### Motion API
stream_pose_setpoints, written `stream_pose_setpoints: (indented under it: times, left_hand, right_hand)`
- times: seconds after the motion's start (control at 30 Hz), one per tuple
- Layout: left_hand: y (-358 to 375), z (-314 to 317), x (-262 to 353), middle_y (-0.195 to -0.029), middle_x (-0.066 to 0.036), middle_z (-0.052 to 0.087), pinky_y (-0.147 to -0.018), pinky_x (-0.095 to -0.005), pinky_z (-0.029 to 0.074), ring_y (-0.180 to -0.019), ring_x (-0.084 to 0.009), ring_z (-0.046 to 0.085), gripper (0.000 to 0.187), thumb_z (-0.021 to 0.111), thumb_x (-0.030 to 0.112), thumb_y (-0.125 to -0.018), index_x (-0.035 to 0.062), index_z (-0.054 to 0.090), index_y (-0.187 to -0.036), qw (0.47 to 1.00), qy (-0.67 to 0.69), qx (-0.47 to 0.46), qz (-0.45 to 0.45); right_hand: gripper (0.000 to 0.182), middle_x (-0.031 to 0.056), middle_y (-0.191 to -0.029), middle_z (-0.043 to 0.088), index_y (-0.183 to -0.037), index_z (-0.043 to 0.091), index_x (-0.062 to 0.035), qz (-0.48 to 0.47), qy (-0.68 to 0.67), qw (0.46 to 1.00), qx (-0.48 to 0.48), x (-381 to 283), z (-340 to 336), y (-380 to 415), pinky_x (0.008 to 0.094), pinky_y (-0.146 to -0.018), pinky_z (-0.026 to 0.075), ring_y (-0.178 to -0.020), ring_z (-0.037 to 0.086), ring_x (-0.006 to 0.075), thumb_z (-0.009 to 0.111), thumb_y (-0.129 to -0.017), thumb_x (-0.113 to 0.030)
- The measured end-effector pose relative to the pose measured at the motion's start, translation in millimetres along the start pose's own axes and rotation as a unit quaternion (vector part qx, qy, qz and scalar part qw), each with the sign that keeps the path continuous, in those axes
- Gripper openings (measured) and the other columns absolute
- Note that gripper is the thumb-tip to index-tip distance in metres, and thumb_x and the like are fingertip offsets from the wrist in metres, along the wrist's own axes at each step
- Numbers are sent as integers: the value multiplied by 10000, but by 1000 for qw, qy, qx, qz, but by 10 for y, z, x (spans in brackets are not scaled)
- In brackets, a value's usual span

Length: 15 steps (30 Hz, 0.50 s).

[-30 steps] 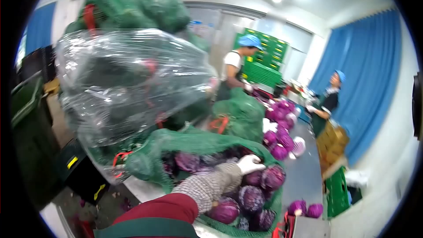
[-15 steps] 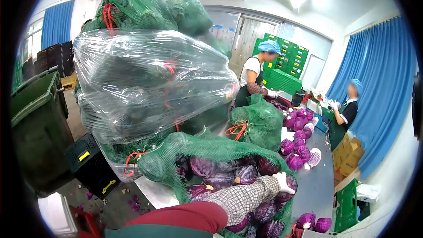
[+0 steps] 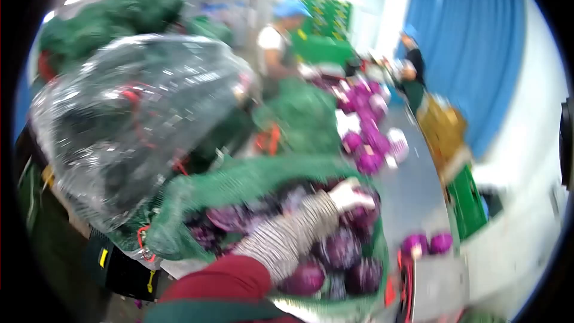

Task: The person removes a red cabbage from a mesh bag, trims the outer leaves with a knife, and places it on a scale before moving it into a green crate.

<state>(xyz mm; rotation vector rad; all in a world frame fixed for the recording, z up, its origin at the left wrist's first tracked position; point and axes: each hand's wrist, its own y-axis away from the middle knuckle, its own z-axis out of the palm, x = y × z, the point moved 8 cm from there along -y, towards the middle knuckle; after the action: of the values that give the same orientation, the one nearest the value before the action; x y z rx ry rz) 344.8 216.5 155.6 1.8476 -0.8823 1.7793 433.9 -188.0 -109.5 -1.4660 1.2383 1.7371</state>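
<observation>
Purple cabbages fill the open green net sack on the steel table, and one arm in a checked sleeve reaches across them. Which arm it is cannot be told with certainty; it looks like the left. Its white-gloved hand rests on a cabbage at the sack's far edge, fingers curled over it, but motion blur hides whether they grip it or only touch. No other hand of the wearer shows. Below the hand, nearer the camera, more cabbages lie packed in the net. Right of the hand, well apart, two loose cabbages sit near the table's edge. Left of the hand rises a stack of net sacks wrapped in clear film. Beyond the hand stands another tied green sack, then a scatter of cabbages along the table. Farthest off, two people in blue caps work at the table before a blue curtain
</observation>
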Motion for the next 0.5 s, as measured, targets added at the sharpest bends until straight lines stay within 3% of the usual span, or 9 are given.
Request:
stream_pose_setpoints:
  times: [0.1, 0.17, 0.2, 0.27, 0.3, 0.33, 0.37, 0.43, 0.5]
  left_hand:
    - [37, -38, -326, -1020, -105, 682, -824, -351, 538, -940, -210, 652, 525, 828, 164, -695, 3, 606, -1144, 995, 44, 49, -69]
    - [-90, 103, -679, -1081, -111, 664, -850, -375, 542, -980, -222, 645, 548, 802, 181, -723, 24, 575, -1197, 956, 274, -84, -68]
    - [-21, 82, -660, -1134, -117, 643, -874, -405, 539, -1015, -240, 634, 577, 795, 209, -731, 39, 557, -1229, 940, 322, -88, -65]
    - [166, 3, -661, -1223, -127, 601, -924, -465, 525, -1086, -273, 606, 629, 787, 266, -743, 65, 527, -1279, 899, 422, -58, -103]
    - [290, -1, -691, -1259, -131, 580, -949, -494, 513, -1121, -290, 590, 653, 785, 296, -745, 76, 515, -1298, 865, 478, -21, -152]
    - [393, 74, -450, -1285, -141, 559, -969, -525, 499, -1160, -308, 567, 715, 805, 360, -713, 86, 513, -1305, 835, 533, -65, -117]
    - [540, 127, -100, -1251, -149, 578, -985, -518, 495, -1151, -308, 575, 590, 737, 295, -798, 61, 516, -1292, 815, 563, -126, -53]
    - [470, 275, -78, -1234, -163, 590, -992, -509, 496, -1144, -308, 580, 458, 632, 228, -892, 30, 513, -1287, 776, 601, -168, -89]
    - [660, 472, -239, -1294, -167, 565, -1020, -491, 476, -1197, -291, 557, 488, 602, 267, -923, 23, 484, -1329, 795, 566, -191, -109]
  right_hand:
    - [356, 167, -1091, 576, -1163, 555, 32, -70, 19, 997, 16, 315, -207, -63, 401, -752, 502, -963, 574, 276, 491, -973, -263]
    - [283, 166, -1000, 599, -1102, 573, 25, -150, 183, 971, 20, 88, -247, 139, 375, -720, 500, -862, 600, 267, 505, -963, -212]
    - [247, 165, -954, 611, -1071, 582, 22, -128, 157, 979, 11, 93, -237, 258, 362, -704, 499, -812, 614, 262, 512, -957, -186]
    - [208, 130, -761, 618, -989, 577, 19, 25, -125, 991, -31, -170, 24, 722, 339, -536, 474, -579, 572, 207, 527, -960, -180]
    - [198, 110, -681, 619, -995, 561, 11, -21, -163, 985, -53, -239, 114, 904, 287, -422, 427, -447, 518, 179, 524, -965, -181]
    - [253, 119, -729, 640, -1041, 565, 15, -19, -150, 984, -92, -86, 154, 1062, 278, -445, 443, -470, 547, 179, 510, -983, -225]
    - [308, 129, -776, 662, -1087, 568, 19, -14, -134, 982, -131, 103, 131, 1231, 269, -468, 458, -492, 575, 178, 496, -1001, -268]
    - [342, 128, -790, 670, -1078, 571, 22, 7, -130, 966, -225, 454, 180, 1429, 263, -475, 457, -504, 569, 155, 497, -1008, -305]
    - [406, 120, -753, 659, -1207, 504, 14, 98, -88, 929, -347, 1000, 22, 1223, 267, -452, 422, -527, 559, 126, 535, -993, -330]
